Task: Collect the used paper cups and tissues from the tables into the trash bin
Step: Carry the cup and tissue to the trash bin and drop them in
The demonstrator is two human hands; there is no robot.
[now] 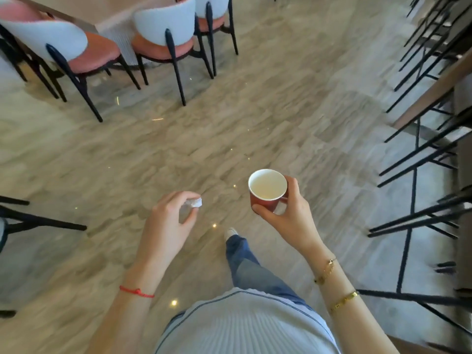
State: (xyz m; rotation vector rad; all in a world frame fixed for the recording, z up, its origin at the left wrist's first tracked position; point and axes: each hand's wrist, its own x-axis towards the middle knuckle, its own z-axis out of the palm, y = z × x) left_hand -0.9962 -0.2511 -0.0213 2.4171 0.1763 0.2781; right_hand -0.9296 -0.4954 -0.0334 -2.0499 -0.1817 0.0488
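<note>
- Right hand [286, 215]: grip closed around a small red paper cup with a white lining [267, 190], thumb on the near wall, fingers on the far wall. The cup is carried upright over the floor, mouth up; whether any liquid remains inside cannot be told.
- Left hand [168, 221]: grip pinching a crumpled white tissue [195, 202] between thumb and fingertips. Most of the tissue sits inside the curled fingers.
- No trash bin is in view; both items are judged to be in transit.
- Risk: the tissue pinch is light and could release the tissue onto the glossy marbled stone floor [178, 139] mid-stride.
- Risk: tilting the cup could spill any residue.
- Risk: a swinging arm could strike the black metal stool frames [413, 159] close on the right.
- Clearance: a wide open aisle lies ahead, bounded by white-backed chairs with pink seats and black legs [163, 34] far left and the stool frames on the right. A dark chair leg [46, 223] projects in from the left edge.
</note>
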